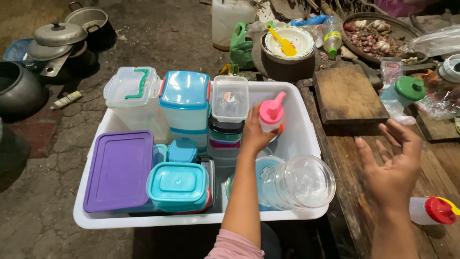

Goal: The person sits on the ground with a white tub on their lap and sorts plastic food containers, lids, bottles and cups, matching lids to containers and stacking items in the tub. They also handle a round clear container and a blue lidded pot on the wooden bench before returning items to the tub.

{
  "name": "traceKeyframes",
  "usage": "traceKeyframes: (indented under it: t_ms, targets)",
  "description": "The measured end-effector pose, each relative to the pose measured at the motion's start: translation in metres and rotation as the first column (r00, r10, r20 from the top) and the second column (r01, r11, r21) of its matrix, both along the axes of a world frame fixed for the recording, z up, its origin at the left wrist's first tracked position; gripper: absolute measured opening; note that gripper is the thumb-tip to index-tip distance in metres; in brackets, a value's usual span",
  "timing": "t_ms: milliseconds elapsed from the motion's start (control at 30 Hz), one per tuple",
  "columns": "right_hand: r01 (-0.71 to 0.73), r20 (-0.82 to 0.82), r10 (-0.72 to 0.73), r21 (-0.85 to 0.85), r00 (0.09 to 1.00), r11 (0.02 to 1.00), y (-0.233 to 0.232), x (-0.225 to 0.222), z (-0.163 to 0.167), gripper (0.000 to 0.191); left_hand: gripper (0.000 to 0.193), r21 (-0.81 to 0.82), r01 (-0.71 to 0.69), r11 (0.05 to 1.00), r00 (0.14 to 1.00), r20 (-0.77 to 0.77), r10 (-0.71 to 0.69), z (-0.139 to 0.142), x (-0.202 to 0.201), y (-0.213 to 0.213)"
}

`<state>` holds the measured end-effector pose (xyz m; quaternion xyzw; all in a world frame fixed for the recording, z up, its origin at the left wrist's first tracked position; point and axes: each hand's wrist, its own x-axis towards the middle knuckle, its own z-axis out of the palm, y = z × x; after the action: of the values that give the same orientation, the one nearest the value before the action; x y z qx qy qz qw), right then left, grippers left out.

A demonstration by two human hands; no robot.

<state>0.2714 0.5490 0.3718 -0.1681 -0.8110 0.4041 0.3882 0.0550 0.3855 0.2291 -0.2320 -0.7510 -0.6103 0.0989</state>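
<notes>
The left hand [254, 132] grips a pink-capped squeeze bottle [271, 115] over the white tub [306, 139], seemingly mid-placement (lowering comes next); the right hand [390, 168] hovers open

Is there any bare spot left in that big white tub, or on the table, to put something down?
In the white tub, bare floor shows along the right wall, behind the clear jar and beside the left hand holding the pink-capped bottle. Its left and back are packed with lidded boxes. The table is bare below the wooden board, near the open right hand.
</notes>
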Motion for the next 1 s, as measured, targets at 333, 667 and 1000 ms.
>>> traceKeyframes:
  t_ms: [333, 667, 1000]
  targets:
    - [0.043, -0.03, -0.05, -0.208, 0.998, 0.977, -0.026, 0.04, -0.032, 0.055, 0.09, -0.117, 0.146, 0.982, 0.988, 0.06, -0.14, -0.053, -0.038, 0.012]
    - [0.084, 0.022, -0.082, -0.171, 0.996, 0.982, -0.022, 0.047, -0.038, 0.056, 0.105, -0.306, 0.221, 0.926, 0.975, 0.048, -0.217, -0.12, -0.052, 0.037]
    - [0.089, 0.021, -0.087, -0.145, 0.996, 0.985, -0.009, 0.051, -0.049, 0.054, 0.096, -0.575, 0.19, 0.796, 0.96, 0.277, -0.029, -0.219, -0.057, 0.035]
